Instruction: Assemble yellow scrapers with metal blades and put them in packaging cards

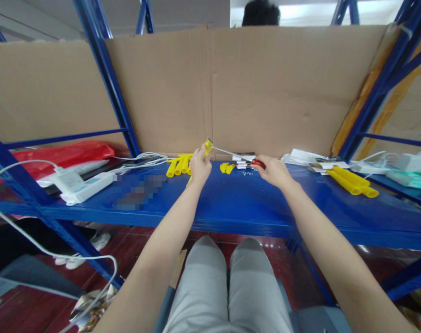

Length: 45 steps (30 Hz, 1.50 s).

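My left hand (201,166) is closed around a yellow T-shaped plastic piece (208,143), its head sticking up above the fingers and a bit of its lower end showing below. My right hand (275,172) grips the red and black handle of a screwdriver (227,151). The long metal shaft points left, and its tip meets the head of the yellow piece. Beside my left hand lie several more yellow T-shaped pieces (177,166). Small yellow plastic parts (227,167) and tiny screws (247,173) lie on the blue shelf (238,199) between my hands.
Yellow tubes (351,181) lie at the right. A white power strip (87,188) with cables and a red plastic bag (71,157) are at the left. Cardboard (266,92) walls off the back between blue posts. Part of a person's head (261,13) shows above it.
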Tool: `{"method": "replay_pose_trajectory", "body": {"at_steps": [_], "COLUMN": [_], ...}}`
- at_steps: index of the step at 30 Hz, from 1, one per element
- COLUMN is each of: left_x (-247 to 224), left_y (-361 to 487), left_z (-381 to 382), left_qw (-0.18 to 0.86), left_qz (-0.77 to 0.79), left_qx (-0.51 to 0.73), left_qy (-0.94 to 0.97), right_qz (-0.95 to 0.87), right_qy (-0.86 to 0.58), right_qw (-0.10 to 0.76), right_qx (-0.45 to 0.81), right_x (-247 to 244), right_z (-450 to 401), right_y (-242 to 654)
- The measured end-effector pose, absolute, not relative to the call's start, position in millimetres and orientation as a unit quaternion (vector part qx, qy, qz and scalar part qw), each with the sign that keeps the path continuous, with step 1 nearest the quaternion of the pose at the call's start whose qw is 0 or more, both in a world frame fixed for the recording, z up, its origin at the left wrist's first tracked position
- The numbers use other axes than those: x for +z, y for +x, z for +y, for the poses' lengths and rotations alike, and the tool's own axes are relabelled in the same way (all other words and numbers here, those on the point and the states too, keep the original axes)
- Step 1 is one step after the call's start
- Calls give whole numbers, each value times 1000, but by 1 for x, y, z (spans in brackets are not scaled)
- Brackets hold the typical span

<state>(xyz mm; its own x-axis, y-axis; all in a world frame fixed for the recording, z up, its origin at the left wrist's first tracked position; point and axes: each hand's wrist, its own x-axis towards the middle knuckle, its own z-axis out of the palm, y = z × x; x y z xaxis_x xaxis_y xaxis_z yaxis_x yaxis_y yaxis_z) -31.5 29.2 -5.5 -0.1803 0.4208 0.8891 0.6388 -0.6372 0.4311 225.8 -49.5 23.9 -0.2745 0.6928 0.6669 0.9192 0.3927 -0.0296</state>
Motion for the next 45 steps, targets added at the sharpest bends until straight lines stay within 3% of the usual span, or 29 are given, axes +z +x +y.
{"method": "replay_pose_trajectory", "body": {"at_steps": [8, 15, 45], "left_x": [-8, -6, -8], "left_y": [-31, -31, -26], "left_z": [32, 30, 33], "left_qw": [116, 61, 121], "left_qz": [-394, -403, -396], "left_qx": [-657, -649, -657], "left_qy": [-631, -643, -630], "right_qz": [-764, -774, -787], "right_qy": [-524, -517, -543], "right_qw": [328, 316, 262], "right_qx": [-185, -185, -128], "right_x": [23, 24, 24], "right_z": [-47, -49, -46], "right_y": [228, 228, 223]}}
